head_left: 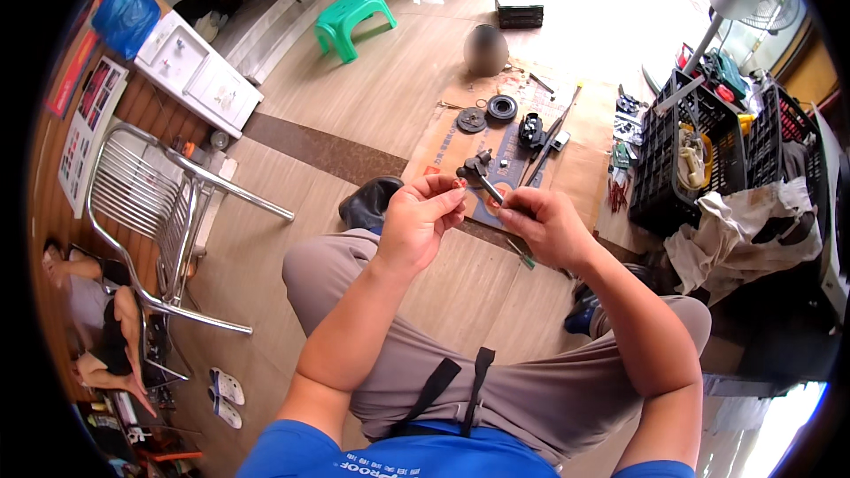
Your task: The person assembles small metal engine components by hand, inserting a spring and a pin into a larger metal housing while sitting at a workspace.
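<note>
L hand [416, 223] grip pinched on dark metal part [479, 179] | R hand [546, 226] grip closed on same part's lower end | part held above lap, near cardboard sheet [575, 168] w/ pulley [502, 107] on floor

Tiled floor [381, 97]: cardboard sheet [580, 168] bearing pulley [502, 107], disc [471, 119].

light: bright daylight from far beyond the fingers [447, 195], glare washing out the floor [611, 9] | shadows: soft | edges: heavy fisheye bend, black vignette | focus: sharp centrally, rim probably softer
</note>
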Tool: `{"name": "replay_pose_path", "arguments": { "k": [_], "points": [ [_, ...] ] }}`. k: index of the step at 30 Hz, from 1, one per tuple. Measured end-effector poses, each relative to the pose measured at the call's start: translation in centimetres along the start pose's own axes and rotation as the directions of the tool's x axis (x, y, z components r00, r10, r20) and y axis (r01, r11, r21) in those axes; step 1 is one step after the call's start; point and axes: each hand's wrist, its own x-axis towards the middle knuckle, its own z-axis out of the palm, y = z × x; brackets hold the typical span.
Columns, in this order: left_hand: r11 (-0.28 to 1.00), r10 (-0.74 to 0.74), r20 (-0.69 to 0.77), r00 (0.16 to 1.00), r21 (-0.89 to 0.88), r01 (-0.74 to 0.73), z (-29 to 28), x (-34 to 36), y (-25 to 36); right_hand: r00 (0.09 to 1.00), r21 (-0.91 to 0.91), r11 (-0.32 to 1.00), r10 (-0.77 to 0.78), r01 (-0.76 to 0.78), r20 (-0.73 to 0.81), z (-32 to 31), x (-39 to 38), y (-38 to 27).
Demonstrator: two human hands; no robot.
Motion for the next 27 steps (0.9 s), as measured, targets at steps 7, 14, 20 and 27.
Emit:
{"name": "replay_pose_path", "arguments": {
  "k": [7,14,20,27],
  "points": [
    [0.953,-0.012,-0.011,1.0,0.304,0.015,0.7,-0.3,-0.7,0.971,-0.149,0.964,-0.231,0.22,-0.063,-0.9,0.1,-4.6],
    [0.89,-0.21,0.159,0.965,0.44,0.121,1.4,-1.2,-0.4,0.974,-0.169,0.975,-0.17,0.143,-0.153,-2.1,1.9,-2.6],
    [0.937,-0.237,0.198,0.951,0.304,0.17,0.6,-1.1,0.3,0.981,-0.196,0.976,-0.127,0.097,-0.149,-2.4,2.1,-0.6],
    [0.943,-0.252,0.196,0.948,0.271,0.194,0.5,-0.4,1.4,0.991,-0.053,0.998,-0.027,0.021,-0.132,-3.3,1.4,0.0]
  ]
}}
